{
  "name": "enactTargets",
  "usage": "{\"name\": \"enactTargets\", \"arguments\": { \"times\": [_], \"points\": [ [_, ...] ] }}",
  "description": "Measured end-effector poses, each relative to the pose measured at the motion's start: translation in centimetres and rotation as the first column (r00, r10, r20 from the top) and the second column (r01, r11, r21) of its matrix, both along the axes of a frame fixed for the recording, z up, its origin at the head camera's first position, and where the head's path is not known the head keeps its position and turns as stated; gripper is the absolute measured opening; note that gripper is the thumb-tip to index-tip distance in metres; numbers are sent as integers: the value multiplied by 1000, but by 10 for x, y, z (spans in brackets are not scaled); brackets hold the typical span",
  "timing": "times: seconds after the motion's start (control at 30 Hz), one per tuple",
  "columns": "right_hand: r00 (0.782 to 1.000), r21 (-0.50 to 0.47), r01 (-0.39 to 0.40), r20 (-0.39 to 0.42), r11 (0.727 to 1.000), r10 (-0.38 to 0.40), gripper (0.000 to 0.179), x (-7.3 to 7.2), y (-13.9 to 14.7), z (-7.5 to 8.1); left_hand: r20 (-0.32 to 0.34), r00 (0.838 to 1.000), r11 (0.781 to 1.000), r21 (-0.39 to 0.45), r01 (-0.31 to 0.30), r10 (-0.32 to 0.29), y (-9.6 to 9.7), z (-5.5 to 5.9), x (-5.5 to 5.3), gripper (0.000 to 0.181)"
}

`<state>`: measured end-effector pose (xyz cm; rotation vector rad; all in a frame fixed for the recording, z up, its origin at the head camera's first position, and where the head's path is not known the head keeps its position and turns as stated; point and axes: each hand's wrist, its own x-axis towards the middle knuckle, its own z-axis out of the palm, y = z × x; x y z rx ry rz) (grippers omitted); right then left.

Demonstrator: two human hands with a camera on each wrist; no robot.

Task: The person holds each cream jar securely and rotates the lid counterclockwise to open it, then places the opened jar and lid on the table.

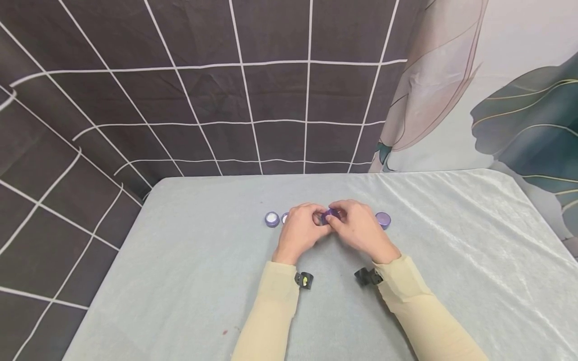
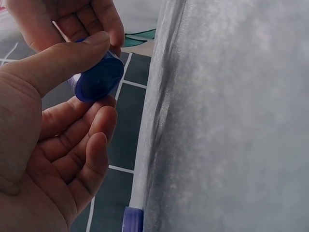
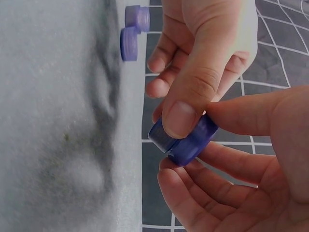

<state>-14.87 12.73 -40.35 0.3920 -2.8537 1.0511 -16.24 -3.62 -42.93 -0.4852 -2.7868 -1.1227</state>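
A small round purple jar is held up between both hands over the table. My left hand pinches one end, with its thumb lying across the jar in the left wrist view. From the other side, my right hand grips the darker, wider end. A seam between the jar's two parts shows in the right wrist view; how tightly they are joined I cannot tell.
Left of the hands sits a purple jar with a white top face; another is partly hidden by my left hand. A round purple piece lies beside my right hand. Grey cloth covers the table, with a dark gridded curtain behind.
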Motion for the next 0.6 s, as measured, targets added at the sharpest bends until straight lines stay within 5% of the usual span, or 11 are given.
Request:
{"name": "enactTargets", "arguments": {
  "times": [0.6],
  "points": [
    [998,22,-55,-27,998,56,28,-2,4,0,16,1000,1000,-15,9,-9,-2,-1,-1,34]
  ]
}}
